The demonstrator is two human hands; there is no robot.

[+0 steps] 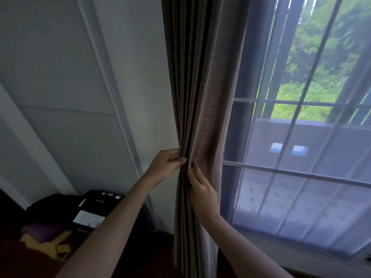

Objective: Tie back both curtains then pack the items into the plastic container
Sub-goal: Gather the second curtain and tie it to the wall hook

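Note:
A grey-brown pleated curtain (200, 87) hangs in the middle of the view, gathered into folds beside the window. My left hand (166, 164) pinches the folds from the left side at about waist height of the drape. My right hand (202, 190) presses its fingers into the same folds from the right, just below and touching the cloth. No tie-back and no plastic container are in view.
A sheer white curtain (301, 177) covers the window (313, 97) on the right. A white wall (60, 77) with a sliding panel fills the left. Dark bags (80, 209) and a cardboard box (46, 245) sit on the floor at lower left.

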